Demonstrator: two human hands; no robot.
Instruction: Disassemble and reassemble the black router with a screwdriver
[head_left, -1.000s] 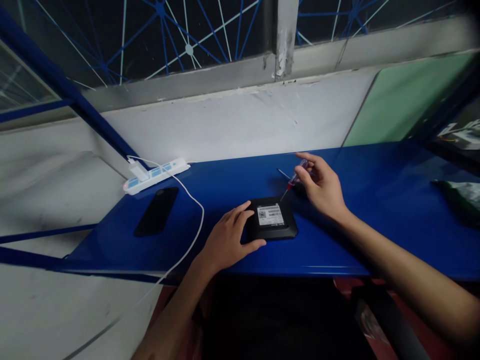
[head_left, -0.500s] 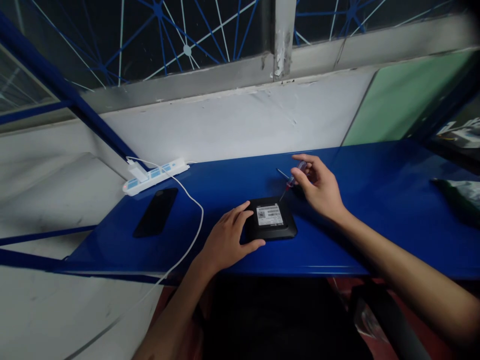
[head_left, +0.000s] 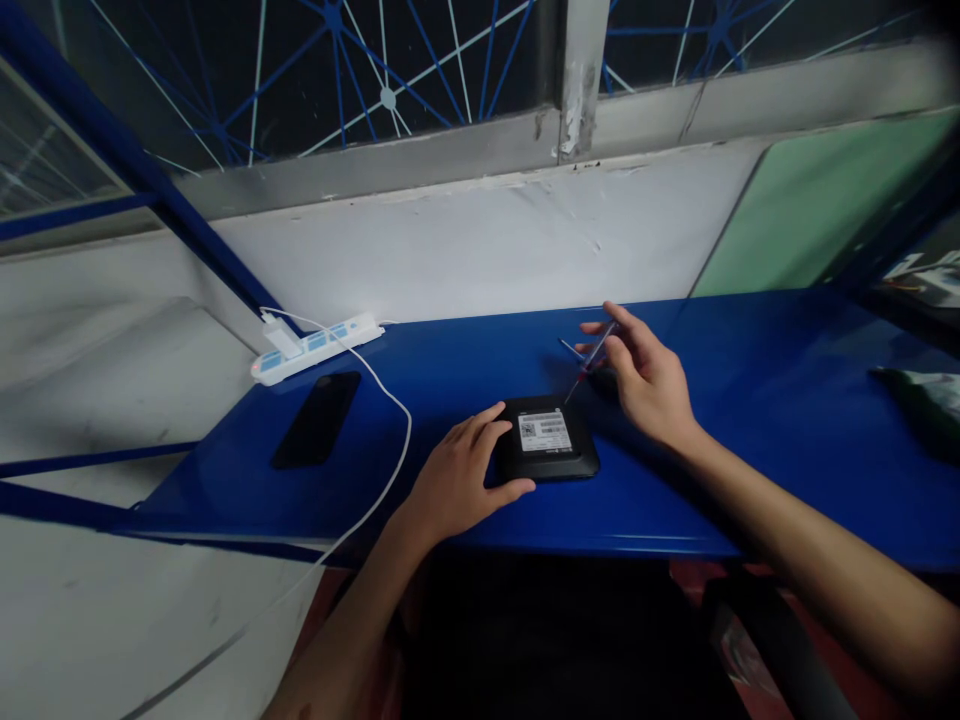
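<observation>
A flat black device (head_left: 581, 464) with a white printed label lies on the blue table (head_left: 450, 365). My left hand (head_left: 461, 475) grips its left side, with fingers at the upper left edge and the thumb at the lower edge. In my right hand (head_left: 649, 375) is a screwdriver (head_left: 599, 348) with a clear purple handle, held between thumb and fingers. Its thin tip points down at the device's upper right corner; whether it touches cannot be made out. Behind it, another thin metal shaft (head_left: 570, 348) lies on the table, partly hidden by my right hand.
A black phone (head_left: 316, 420) lies at the left, below a white power strip (head_left: 319, 349) with a plugged-in charger. The charger's white cable (head_left: 409, 430) curves down across the table, left of my left hand. A green and silver packet (head_left: 926, 405) sits far right.
The view has shifted slightly. My right hand's fingers have moved on the screwdriver handle, with the index finger raised higher. My left hand stays on the device.
</observation>
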